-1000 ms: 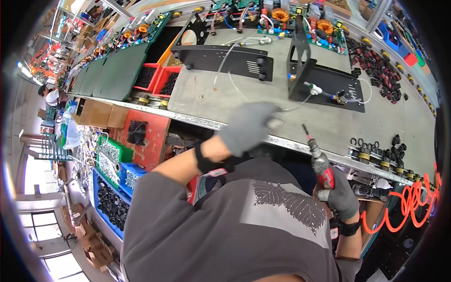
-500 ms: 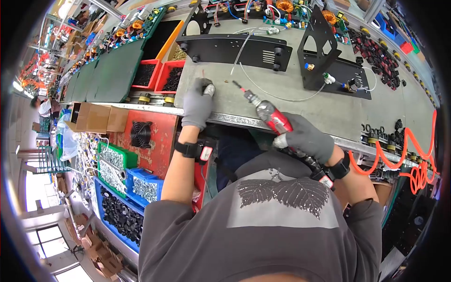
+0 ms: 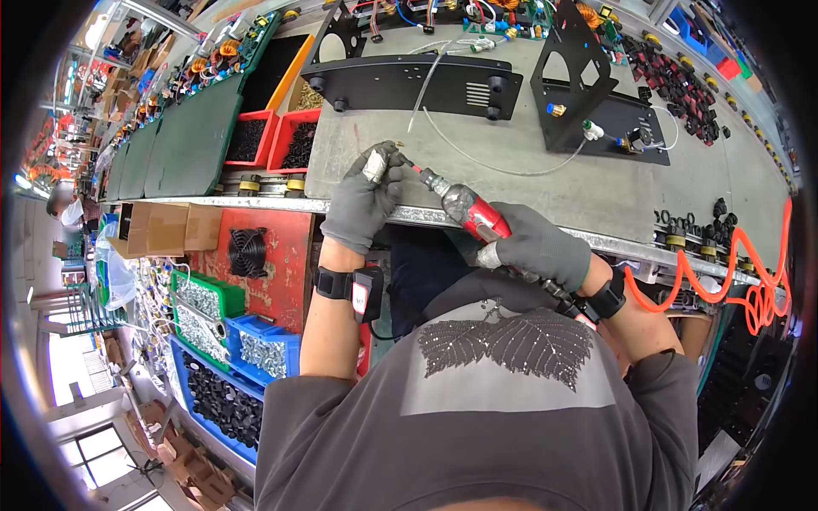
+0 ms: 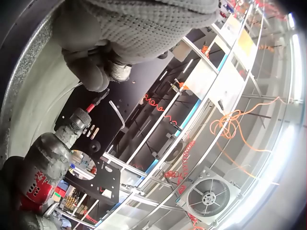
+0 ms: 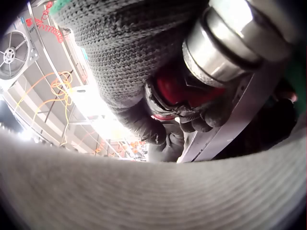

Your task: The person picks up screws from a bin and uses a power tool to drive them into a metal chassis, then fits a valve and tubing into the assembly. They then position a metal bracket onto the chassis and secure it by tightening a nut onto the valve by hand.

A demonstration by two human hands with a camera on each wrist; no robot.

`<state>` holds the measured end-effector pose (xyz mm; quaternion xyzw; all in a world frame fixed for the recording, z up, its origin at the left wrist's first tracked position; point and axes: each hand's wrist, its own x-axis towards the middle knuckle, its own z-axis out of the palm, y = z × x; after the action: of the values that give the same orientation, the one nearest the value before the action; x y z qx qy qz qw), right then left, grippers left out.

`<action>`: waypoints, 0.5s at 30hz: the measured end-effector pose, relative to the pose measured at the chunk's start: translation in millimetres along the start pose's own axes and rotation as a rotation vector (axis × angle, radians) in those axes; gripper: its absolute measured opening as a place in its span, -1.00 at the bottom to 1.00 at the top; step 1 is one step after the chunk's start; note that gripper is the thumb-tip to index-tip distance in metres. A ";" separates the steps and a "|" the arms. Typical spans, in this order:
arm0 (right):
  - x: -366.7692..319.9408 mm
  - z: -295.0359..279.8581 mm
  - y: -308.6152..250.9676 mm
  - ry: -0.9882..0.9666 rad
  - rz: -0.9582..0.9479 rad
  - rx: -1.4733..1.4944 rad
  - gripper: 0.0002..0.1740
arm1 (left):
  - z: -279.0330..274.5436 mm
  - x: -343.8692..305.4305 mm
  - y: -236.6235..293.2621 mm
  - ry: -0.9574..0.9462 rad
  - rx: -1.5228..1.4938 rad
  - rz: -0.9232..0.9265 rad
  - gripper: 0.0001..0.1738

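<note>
The left hand (image 3: 362, 200), in a grey glove, has its fingers curled at the dark tip of the driver bit (image 3: 409, 162), near the bench's front edge. In the left wrist view its fingertips meet the end of the bit (image 4: 100, 98); anything small between them is hidden. The right hand (image 3: 545, 247) grips the red and grey power driver (image 3: 486, 220), which points toward the left hand. Close up, the right wrist view has the gloved right hand (image 5: 144, 62) wrapped round the red driver body (image 5: 180, 91). A small brass-coloured piece (image 3: 400, 143) lies just beyond the left fingers.
Black metal brackets (image 3: 409, 85) (image 3: 618, 119) with clear tubing (image 3: 486, 162) stand behind the hands. Red bins (image 3: 292, 140) are left, blue bins (image 3: 264, 345) lower left. Dark parts (image 3: 682, 98) lie at right, above an orange coiled hose (image 3: 724, 298).
The bit and the left fingers have come together. Earlier the left hand crossed leftward from mid-bench, while the right hand raised the driver from low at the right and swung it left over the bench edge.
</note>
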<state>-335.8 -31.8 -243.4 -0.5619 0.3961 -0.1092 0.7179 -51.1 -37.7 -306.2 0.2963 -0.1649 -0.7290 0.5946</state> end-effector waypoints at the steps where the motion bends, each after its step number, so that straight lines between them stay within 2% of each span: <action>1: 1.1 -1.9 3.0 0.003 -0.001 0.005 -0.43 | 2.4 1.2 -0.2 0.027 -0.017 -0.013 -0.70; 3: 4.8 -5.6 11.0 -0.010 -0.026 -0.110 -0.44 | 8.0 2.8 -0.6 0.055 -0.031 -0.032 -0.71; 6: -1.0 -6.7 5.8 -0.022 0.010 -0.083 -0.46 | 10.8 3.6 -2.7 0.082 0.004 -0.067 -0.72; 8: -5.1 -6.8 5.5 -0.021 0.033 -0.038 -0.47 | 5.7 4.4 -5.7 -0.023 0.262 0.041 -0.65; 9: -6.5 -7.4 5.2 -0.024 0.055 -0.002 -0.48 | 7.1 3.4 -5.2 -0.026 0.267 0.036 -0.65; 11: -8.8 -7.7 4.2 -0.017 0.034 0.013 -0.48 | 14.4 -1.1 -2.8 -0.035 0.667 0.125 -0.63; 12: -9.8 -8.1 4.6 -0.014 0.015 0.024 -0.47 | 18.6 -1.3 -0.7 -0.037 0.671 0.121 -0.63; 14: -7.8 -10.4 13.8 -0.019 -0.001 0.041 -0.47 | 26.9 -0.7 4.3 0.059 0.412 -0.051 -0.64; 15: -7.4 -11.5 17.1 -0.026 -0.015 0.052 -0.47 | 29.6 -0.1 6.5 0.058 0.416 -0.053 -0.64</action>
<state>-353.6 -29.8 -256.0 -0.5474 0.3793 -0.1177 0.7366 -64.7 -42.5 -279.6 0.4378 -0.2869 -0.6858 0.5056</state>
